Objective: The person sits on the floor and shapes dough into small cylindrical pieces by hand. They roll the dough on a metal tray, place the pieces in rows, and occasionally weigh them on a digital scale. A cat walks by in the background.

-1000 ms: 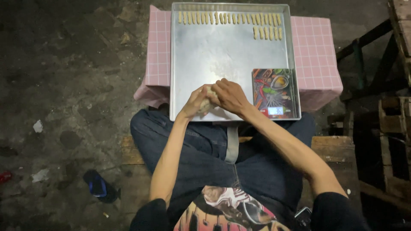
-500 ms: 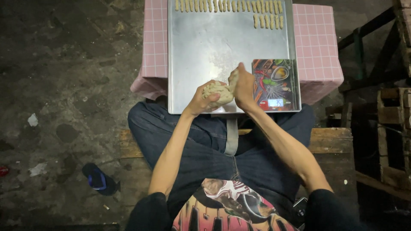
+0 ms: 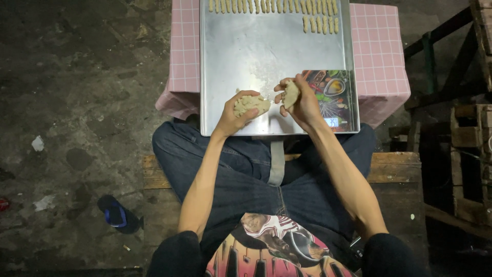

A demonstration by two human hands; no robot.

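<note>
Head view looks straight down at your lap, with the metal tray (image 3: 266,46) as the landmark in front of your knees. Your left hand (image 3: 237,114) is over the tray's near edge, fingers curled shut around a large lump of dough (image 3: 251,104) that bulges out toward the tray's middle. Your right hand (image 3: 302,100) is just beside it, nearer the tray's near right corner, fingers and thumb pinched closed on a smaller piece of dough (image 3: 291,94) held upright. The two pieces are apart, with a narrow gap of bare tray between them.

Along the tray's far edge lies a row of dough sticks (image 3: 271,6), with a short second row (image 3: 321,23) just under its right end. A small scale with a colourful printed top (image 3: 333,95) sits in the tray's near right corner, just past your right hand. Under the tray is a pink checked cloth (image 3: 384,46). Well left of the tray, on the dark floor, lies a blue sandal (image 3: 114,211).
</note>
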